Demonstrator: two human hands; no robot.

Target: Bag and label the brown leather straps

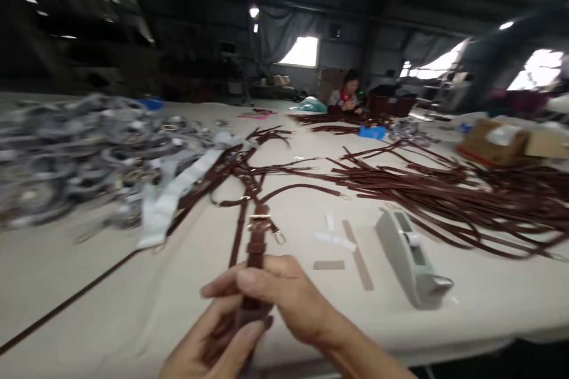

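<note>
A brown leather strap (256, 244) with a gold buckle (259, 222) runs toward me over the near part of the table. My right hand (284, 290) pinches it just below the buckle, thumb on top. Closer to me, my left hand (217, 337) is closed round the strap's lower part, and its fingertips are partly hidden. Beyond the buckle, the strap meets other thin brown straps (240, 180). A small gold clasp (279, 237) lies right of the buckle.
Grey wrapped pieces with metal rings (89, 154) are heaped on the left. Brown straps (427, 189) spread across the right, behind a grey tape dispenser (413, 260). Tape strips (358, 254) lie beside it. A cardboard box (498, 139) stands farther right. Another person (347, 95) sits at the far end.
</note>
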